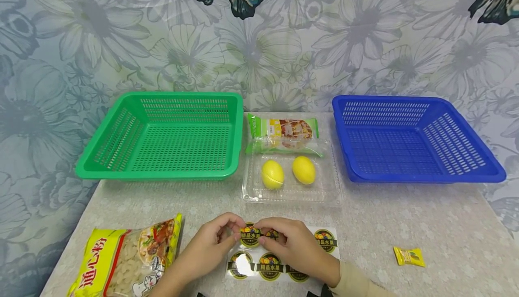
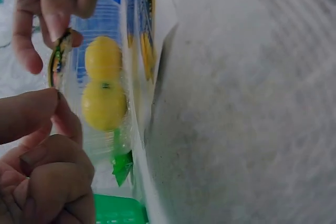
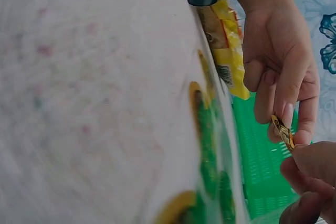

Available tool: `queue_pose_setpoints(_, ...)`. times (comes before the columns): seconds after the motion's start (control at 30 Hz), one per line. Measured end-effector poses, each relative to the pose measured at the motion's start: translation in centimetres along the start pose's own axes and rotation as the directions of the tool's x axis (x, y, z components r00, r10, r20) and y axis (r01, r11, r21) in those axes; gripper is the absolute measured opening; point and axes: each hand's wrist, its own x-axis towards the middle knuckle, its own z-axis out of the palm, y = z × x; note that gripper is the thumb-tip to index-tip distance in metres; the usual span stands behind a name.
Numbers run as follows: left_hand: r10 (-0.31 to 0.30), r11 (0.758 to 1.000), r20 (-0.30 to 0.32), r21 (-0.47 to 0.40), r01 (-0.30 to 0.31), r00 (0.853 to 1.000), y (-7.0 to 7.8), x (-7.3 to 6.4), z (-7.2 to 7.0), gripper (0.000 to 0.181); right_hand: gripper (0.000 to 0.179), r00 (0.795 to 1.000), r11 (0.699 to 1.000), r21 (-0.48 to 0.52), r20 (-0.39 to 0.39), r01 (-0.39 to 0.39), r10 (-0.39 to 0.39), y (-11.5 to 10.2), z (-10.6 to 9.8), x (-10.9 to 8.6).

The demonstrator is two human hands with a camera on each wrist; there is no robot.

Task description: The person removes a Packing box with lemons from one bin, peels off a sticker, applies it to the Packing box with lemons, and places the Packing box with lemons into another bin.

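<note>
My left hand point(image 1: 215, 243) and right hand point(image 1: 293, 245) come together near the table's front edge. Thumb and forefinger of each pinch an opposite side of a small round black-and-gold sticker point(image 1: 250, 235) with fruit printed on it. The left wrist view shows this sticker point(image 2: 59, 59) nearly edge-on between the two hands. Below them lies a white sheet point(image 1: 255, 257) of matching stickers, partly covered by the right hand. Beyond the sheet, two yellow lemons point(image 1: 272, 174) sit side by side at a clear plastic box point(image 1: 292, 196).
A green basket point(image 1: 158, 174) stands at the back left, a blue basket point(image 1: 421, 178) at the back right. Between them lies a green food packet point(image 1: 293, 130). A yellow pasta bag point(image 1: 125, 261) is left of my left hand; a small yellow wrapped packet point(image 1: 409, 257) lies far right.
</note>
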Motion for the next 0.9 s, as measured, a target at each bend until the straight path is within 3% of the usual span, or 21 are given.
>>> queue_pose_setpoints(0.2, 0.088, 0.994, -0.024, 0.066, -0.087, 0.996, 1.5, 0.3, 0.1, 0.011, 0.022, 0.996, 0.997, -0.032, -0.046, 0.074, -0.076, -0.4, -1.4, 0.1)
queue_pose_setpoints(0.47, 0.142, 0.976, -0.026, 0.173, -0.136, 0.989, 4.8, 1.8, 0.1, 0.017, 0.022, 0.993, 0.998, -0.034, -0.109, 0.049, -0.053, -1.8, -4.5, 0.5)
queue_pose_setpoints(0.73, 0.217, 0.930, -0.133, 0.331, -0.163, 0.967, 8.8, 4.2, 0.8, 0.017, 0.024, 0.982, 0.993, -0.119, -0.188, -0.013, -0.010, -2.6, -7.8, 1.5)
queue_pose_setpoints(0.9, 0.298, 0.891, -0.168, 0.403, -0.210, 0.940, 10.3, 6.1, 1.1, 0.013, 0.025, 0.973, 0.981, -0.192, -0.231, -0.040, -0.006, -2.5, -9.6, 2.4)
